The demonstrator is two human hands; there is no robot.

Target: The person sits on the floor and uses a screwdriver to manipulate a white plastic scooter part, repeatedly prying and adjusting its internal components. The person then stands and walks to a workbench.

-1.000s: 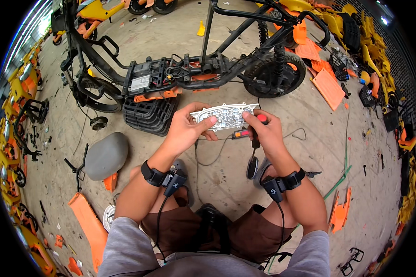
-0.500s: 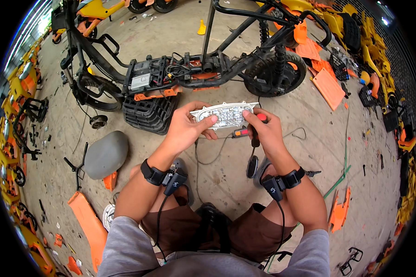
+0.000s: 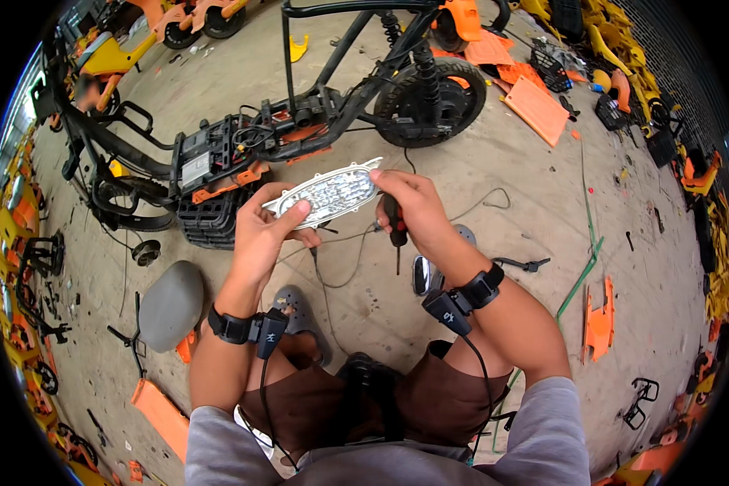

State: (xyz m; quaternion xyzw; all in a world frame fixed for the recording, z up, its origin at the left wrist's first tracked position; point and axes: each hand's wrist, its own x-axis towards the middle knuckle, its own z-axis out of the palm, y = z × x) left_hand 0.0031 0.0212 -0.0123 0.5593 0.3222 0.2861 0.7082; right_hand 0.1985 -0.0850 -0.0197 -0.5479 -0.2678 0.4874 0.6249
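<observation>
- White-rimmed lamp (image 3: 332, 197) at 11 o'clock from centre, held above the floor (image 3: 494, 271); its right end has swung from about 3 to 2 o'clock, so it seems turned, not released.
- Left hand (image 3: 255, 231): fingers narrow, pinching the lamp's 8 o'clock end.
- Right hand (image 3: 417, 211): fingers holding the 2 o'clock end; a screwdriver (image 3: 396, 223) too, shaft toward 6.
- Stripped scooter (image 3: 304, 147) at 11, beyond; grey seat (image 3: 172, 306) at 8.
</observation>
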